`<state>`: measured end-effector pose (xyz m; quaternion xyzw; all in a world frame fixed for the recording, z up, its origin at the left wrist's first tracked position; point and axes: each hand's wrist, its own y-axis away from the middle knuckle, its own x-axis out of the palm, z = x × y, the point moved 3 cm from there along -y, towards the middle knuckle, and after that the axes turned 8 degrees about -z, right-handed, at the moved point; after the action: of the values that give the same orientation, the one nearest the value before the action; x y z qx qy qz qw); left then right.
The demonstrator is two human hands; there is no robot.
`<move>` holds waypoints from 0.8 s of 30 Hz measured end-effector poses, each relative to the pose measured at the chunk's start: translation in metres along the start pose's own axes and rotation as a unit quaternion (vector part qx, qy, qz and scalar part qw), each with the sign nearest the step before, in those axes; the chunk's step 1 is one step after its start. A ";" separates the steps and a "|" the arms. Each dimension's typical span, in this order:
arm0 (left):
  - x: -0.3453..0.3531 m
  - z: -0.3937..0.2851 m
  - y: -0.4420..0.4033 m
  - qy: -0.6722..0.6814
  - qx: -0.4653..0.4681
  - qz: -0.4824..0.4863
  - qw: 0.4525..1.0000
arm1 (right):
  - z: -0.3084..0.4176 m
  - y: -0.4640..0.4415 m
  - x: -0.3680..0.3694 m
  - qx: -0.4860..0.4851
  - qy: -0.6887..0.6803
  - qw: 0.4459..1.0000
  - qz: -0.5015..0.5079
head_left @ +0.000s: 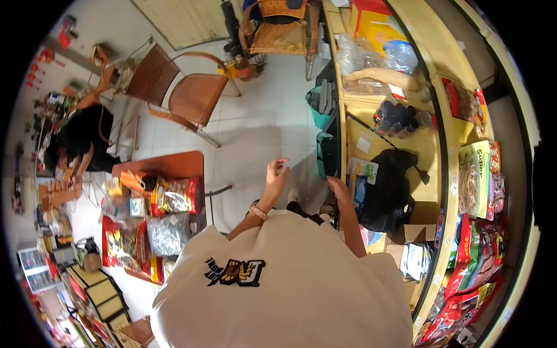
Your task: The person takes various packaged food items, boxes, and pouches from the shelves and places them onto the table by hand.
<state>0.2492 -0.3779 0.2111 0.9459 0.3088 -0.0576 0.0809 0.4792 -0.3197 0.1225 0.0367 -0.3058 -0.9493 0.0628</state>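
My left hand (pixel 277 174) is raised over the tiled floor in front of my body. Its fingers are loosely bent and apart, with nothing between them. Close to the front edge of the yellow shelf unit is my right hand (pixel 339 190), seen mostly from the back. Its visible fingers look loosely bent, and I see nothing held in them. A teal bag (pixel 322 153) hangs or stands along the shelf front, just beyond the right hand. On the shelf beside that hand lie a blue packet (pixel 358 191) and a black plastic bag (pixel 386 188).
To the left, a red-brown table (pixel 188 164) carries several snack bags. Brown chairs (pixel 197 98) stand ahead on the floor. A person in black (pixel 87 136) bends over at the far left. Red food packets (pixel 478 255) line the right shelf.
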 end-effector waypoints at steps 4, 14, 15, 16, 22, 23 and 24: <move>0.025 -0.010 -0.005 -0.039 0.037 0.065 0.996 | -0.016 -0.001 -0.031 -0.041 -0.046 0.998 -0.015; 0.093 -0.016 -0.073 -0.020 0.019 0.217 0.976 | 0.027 -0.025 0.004 -0.009 -0.070 0.995 -0.070; 0.103 -0.027 -0.083 -0.016 0.035 0.241 0.970 | 0.039 -0.031 0.008 -0.038 -0.081 0.993 -0.074; 0.110 -0.033 -0.096 -0.005 0.033 0.274 0.961 | 0.053 -0.037 0.008 -0.046 -0.087 0.991 -0.090; 0.113 -0.061 -0.184 -0.015 0.023 0.345 0.938 | 0.140 -0.059 0.038 0.000 -0.107 0.980 -0.168; 0.108 -0.062 -0.200 -0.016 0.010 0.344 0.939 | 0.139 -0.079 0.044 -0.037 -0.112 0.981 -0.154; 0.104 -0.061 -0.216 0.000 -0.015 0.354 0.935 | 0.148 -0.090 0.052 -0.074 -0.116 0.981 -0.140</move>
<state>0.2076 -0.1348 0.2292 0.9927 -0.0448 -0.0206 0.1099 0.4035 -0.1689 0.1885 -0.0360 -0.2315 -0.9666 -0.1039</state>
